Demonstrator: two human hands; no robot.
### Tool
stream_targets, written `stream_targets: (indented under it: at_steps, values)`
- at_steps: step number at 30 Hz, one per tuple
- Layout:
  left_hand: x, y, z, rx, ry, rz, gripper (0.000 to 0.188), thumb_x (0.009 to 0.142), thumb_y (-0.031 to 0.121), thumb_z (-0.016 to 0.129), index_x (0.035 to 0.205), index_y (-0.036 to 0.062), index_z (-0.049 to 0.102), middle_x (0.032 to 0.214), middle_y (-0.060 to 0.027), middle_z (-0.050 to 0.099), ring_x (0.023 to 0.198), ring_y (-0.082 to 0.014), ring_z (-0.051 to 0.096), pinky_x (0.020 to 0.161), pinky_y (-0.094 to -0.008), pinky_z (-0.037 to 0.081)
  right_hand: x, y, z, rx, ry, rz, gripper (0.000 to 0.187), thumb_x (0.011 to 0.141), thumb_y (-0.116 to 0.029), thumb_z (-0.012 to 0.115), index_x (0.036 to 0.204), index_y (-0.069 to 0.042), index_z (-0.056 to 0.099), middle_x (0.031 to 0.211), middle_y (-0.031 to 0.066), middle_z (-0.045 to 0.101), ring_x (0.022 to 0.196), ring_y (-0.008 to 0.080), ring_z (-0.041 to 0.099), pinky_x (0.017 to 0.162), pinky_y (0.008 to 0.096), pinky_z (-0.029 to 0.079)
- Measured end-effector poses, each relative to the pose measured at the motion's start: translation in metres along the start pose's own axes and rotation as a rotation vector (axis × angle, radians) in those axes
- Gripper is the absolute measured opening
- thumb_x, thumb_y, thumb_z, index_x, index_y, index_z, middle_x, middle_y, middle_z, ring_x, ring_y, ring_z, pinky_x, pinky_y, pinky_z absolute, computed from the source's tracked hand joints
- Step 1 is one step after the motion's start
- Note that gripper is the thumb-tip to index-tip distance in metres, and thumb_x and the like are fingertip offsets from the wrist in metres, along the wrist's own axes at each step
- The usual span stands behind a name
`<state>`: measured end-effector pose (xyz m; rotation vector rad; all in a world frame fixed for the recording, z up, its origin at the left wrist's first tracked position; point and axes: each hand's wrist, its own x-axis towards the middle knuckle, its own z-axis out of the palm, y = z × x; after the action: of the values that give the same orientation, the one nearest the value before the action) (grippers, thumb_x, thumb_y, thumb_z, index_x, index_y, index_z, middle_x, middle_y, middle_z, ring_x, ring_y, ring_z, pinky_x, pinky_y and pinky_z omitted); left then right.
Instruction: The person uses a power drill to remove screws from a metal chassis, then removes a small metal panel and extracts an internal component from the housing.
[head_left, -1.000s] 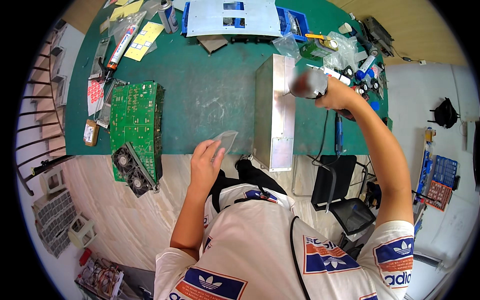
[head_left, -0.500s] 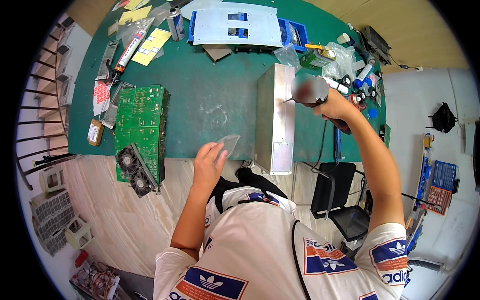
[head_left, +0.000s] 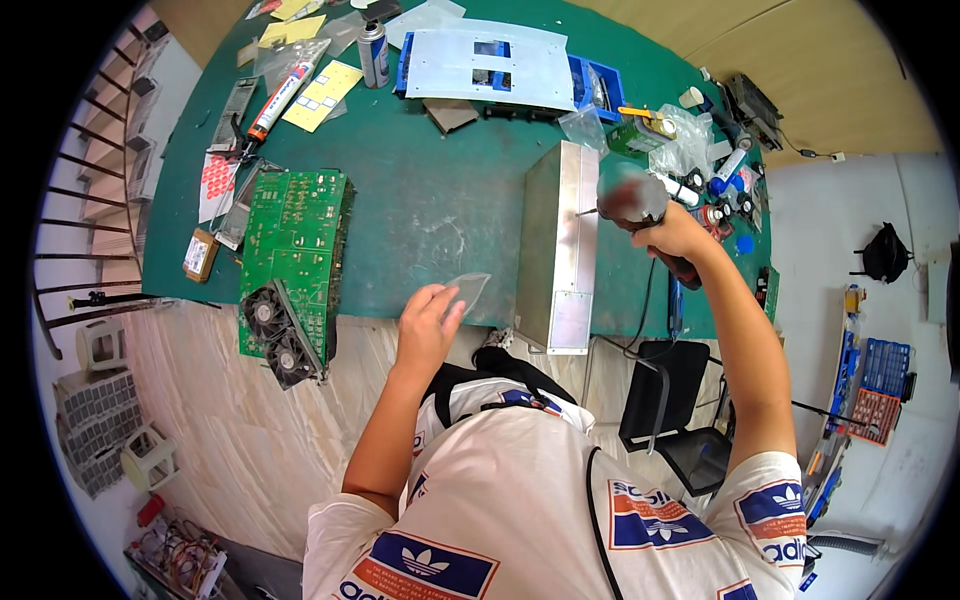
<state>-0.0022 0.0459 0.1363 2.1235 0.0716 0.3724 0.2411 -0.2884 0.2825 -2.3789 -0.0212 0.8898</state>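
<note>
My right hand (head_left: 678, 236) is wrapped round the grip of a power drill (head_left: 634, 204), its thin bit pointing left over the narrow upper face of a long metal case (head_left: 572, 250). Whether the bit touches the metal, I cannot tell. The case lies lengthwise across the table's near edge. To its left, my left hand (head_left: 428, 325) pinches a small clear plastic bag (head_left: 472, 291) between thumb and fingers. What the bag holds, if anything, cannot be made out. Further left lies a green circuit board assembly (head_left: 292, 225) with two black fans (head_left: 277, 335) at its near end.
Blue bins (head_left: 598, 85) under a pale metal plate (head_left: 490, 95) stand at the back, beside a spray can (head_left: 374, 55). A sealant gun (head_left: 280, 100) lies back left. Bottles and clear plastic wrap (head_left: 688, 140) crowd the right. A black chair (head_left: 672, 400) stands at the near right.
The whole view has shifted slightly, so things appear a little further right and lower. Both hands keep their hold, and the drill bit stays at about the same spot along the case.
</note>
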Motion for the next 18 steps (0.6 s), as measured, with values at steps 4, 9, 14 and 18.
stream_targets:
  at_steps: [4,9,14,18]
  values:
    - [0.000,0.000,-0.001,-0.009,0.006,0.014,0.024,0.086,0.007,0.077,0.107,-0.0030,0.073,0.104,-0.0178,0.069,0.086,-0.0313,0.070,0.071,-0.0365,0.058,0.000,0.005,0.002,0.048,0.000,0.010,0.052,0.068,-0.004,0.079,0.117,0.001,0.063,0.094,0.0094,0.069,0.066,0.0196,0.067,0.058,0.0351,0.056]
    - [0.000,0.001,0.004,-0.062,-0.010,-0.036,0.024,0.083,0.005,0.078,0.105,-0.0037,0.074,0.102,-0.0178,0.069,0.092,-0.0361,0.067,0.080,-0.0416,0.055,-0.006,0.008,-0.001,0.046,0.027,0.003,0.053,0.068,-0.003,0.078,0.119,0.000,0.062,0.095,0.0093,0.069,0.068,0.0195,0.067,0.058,0.0347,0.055]
    - [0.003,0.000,0.006,-0.078,-0.022,-0.041,0.025,0.083,0.007,0.078,0.106,-0.0032,0.074,0.102,-0.0171,0.069,0.094,-0.0361,0.067,0.082,-0.0422,0.054,-0.030,-0.008,0.000,0.140,0.027,-0.051,0.054,0.070,-0.001,0.076,0.122,-0.002,0.061,0.096,0.0080,0.068,0.070,0.0174,0.065,0.060,0.0340,0.055]
    - [0.008,-0.002,0.017,-0.110,-0.026,-0.015,0.027,0.083,0.009,0.079,0.107,-0.0025,0.073,0.104,-0.0170,0.069,0.095,-0.0360,0.067,0.083,-0.0426,0.055,-0.074,-0.026,0.016,0.242,-0.081,-0.134,0.052,0.071,0.001,0.075,0.122,-0.004,0.061,0.093,0.0051,0.067,0.075,0.0146,0.065,0.063,0.0327,0.055]
